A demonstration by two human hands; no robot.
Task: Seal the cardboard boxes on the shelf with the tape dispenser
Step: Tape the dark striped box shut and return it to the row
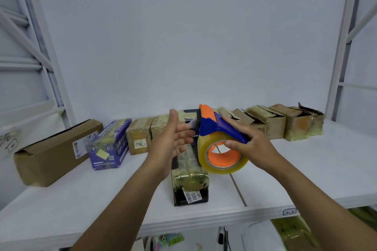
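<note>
My right hand (247, 142) grips a blue and orange tape dispenser (214, 126) with a roll of clear tape (223, 154), held above a long black box (189, 181) that lies lengthwise on the white shelf (306, 169). Yellowish tape covers much of the black box's top. My left hand (173, 138) hovers just left of the dispenser, fingers straight and spread, holding nothing. Whether its fingertips touch a loose tape end is unclear.
A long brown carton (55, 153) and a purple box (110, 144) lie at the left. Several small taped cartons (275, 122) line the back of the shelf. White rack posts (342, 47) flank the bay. A lower shelf with small items shows below.
</note>
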